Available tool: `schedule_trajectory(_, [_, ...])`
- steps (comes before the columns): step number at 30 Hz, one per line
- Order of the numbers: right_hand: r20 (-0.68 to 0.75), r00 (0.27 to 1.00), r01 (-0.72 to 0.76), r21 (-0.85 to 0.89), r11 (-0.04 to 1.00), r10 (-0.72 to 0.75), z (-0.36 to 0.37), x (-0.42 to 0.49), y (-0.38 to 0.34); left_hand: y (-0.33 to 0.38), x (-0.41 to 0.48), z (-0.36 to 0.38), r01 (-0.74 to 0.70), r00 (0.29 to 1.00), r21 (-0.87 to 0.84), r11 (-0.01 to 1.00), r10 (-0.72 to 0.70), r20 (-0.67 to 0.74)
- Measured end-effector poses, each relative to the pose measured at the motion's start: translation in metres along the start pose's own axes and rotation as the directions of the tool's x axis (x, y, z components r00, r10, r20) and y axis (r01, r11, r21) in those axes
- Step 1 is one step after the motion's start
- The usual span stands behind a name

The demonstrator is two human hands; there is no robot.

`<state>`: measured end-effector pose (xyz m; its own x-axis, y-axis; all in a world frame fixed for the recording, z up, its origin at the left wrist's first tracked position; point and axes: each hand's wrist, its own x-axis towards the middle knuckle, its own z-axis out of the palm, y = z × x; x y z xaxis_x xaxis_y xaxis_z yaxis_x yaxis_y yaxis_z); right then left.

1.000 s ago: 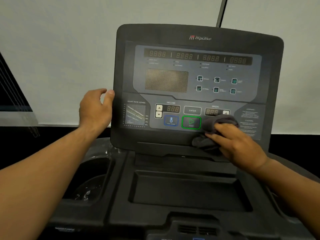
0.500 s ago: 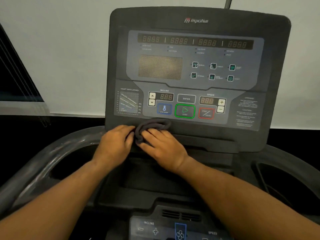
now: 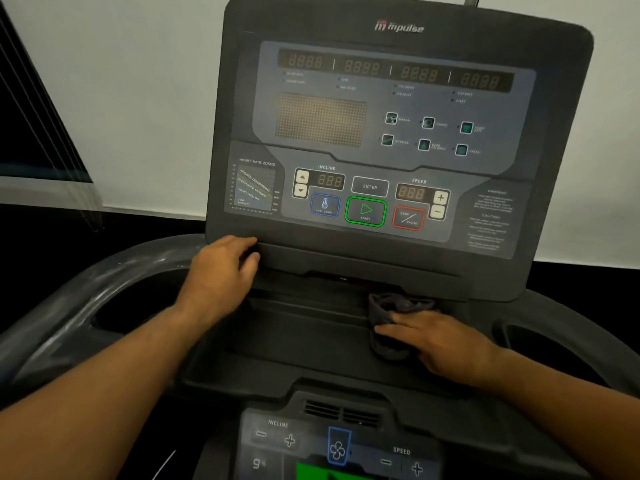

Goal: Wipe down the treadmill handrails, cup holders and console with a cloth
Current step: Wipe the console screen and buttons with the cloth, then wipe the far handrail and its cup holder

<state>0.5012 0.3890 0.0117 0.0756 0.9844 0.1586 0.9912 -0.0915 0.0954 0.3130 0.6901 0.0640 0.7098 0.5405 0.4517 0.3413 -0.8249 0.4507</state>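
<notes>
Now I'm pressing the cloth (image 3: pixel 389 306) onto the tray (image 3: pixel 298 330) with my flat right hand (image 3: pixel 441 341), left hand (image 3: pixel 218 275) gripping the console (image 3: pixel 237 98).

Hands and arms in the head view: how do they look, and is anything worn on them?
Left hand and right hand are bare, without gloves. Both forearms are bare up to the picture edge; no sleeve shows. I see no watch, bracelet or ring.

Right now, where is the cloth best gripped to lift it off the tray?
Pinch the cloth at its bunched far-left fold, coming from above. That part stands free, while the right hand lies flat over the near half.
</notes>
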Motion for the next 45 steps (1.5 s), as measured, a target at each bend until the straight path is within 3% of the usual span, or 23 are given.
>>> schedule_trajectory(6, [-0.167, 0.978, 0.144, 0.091, 0.985, -0.127, 0.013, 0.104, -0.059, 0.004, 0.005, -0.01, 0.044, 0.994, 0.017, 0.999, -0.045, 0.101])
schedule_trajectory(9, [-0.139, 0.982, 0.148, 0.18, 0.972, -0.124, 0.011, 0.142, -0.083, 0.004, 0.008, -0.015, 0.061, 0.986, 0.04, 0.997, -0.067, 0.154])
schedule_trajectory(12, [-0.053, 0.997, 0.067, 0.299, 0.952, -0.054, 0.01, 0.145, -0.086, 0.005, 0.01, -0.019, 0.076, 0.977, 0.061, 0.995, -0.086, 0.196])
schedule_trajectory(18, [0.007, 0.998, -0.06, 0.377, 0.924, 0.062, 0.008, 0.074, -0.05, 0.011, 0.004, -0.017, 0.109, 0.978, 0.044, 0.993, -0.115, 0.171])
schedule_trajectory(27, [0.175, 0.943, -0.331, 0.426, 0.842, 0.282, -0.021, -0.007, -0.023, -0.017, 0.0, -0.047, 0.231, 0.972, -0.074, 0.97, -0.233, -0.012])
schedule_trajectory(30, [0.104, 0.911, -0.398, 0.485, 0.779, 0.4, -0.031, 0.024, -0.041, -0.042, 0.001, -0.067, 0.291, 0.956, -0.031, 0.956, -0.292, -0.03])
schedule_trajectory(33, [-0.047, 0.903, -0.339, 0.534, 0.775, 0.428, -0.04, 0.083, -0.08, -0.071, 0.003, -0.084, 0.31, 0.95, 0.032, 0.95, -0.311, 0.015])
schedule_trajectory(36, [-0.018, 0.956, -0.243, 0.512, 0.824, 0.293, -0.036, 0.148, -0.136, -0.095, 0.006, -0.094, 0.283, 0.953, 0.092, 0.955, -0.291, 0.08])
schedule_trajectory(38, [0.134, 0.958, -0.288, 0.461, 0.839, 0.255, -0.023, 0.189, -0.173, -0.111, 0.009, -0.102, 0.269, 0.95, 0.126, 0.955, -0.285, 0.128])
schedule_trajectory(41, [0.342, 0.876, -0.441, 0.287, 0.85, 0.339, -0.004, 0.231, -0.205, -0.138, 0.015, -0.112, 0.232, 0.942, 0.181, 0.956, -0.267, 0.205])
schedule_trajectory(45, [0.334, 0.844, -0.494, 0.183, 0.85, 0.419, 0.0, 0.253, -0.21, -0.175, 0.025, -0.117, 0.216, 0.921, 0.229, 0.949, -0.276, 0.276])
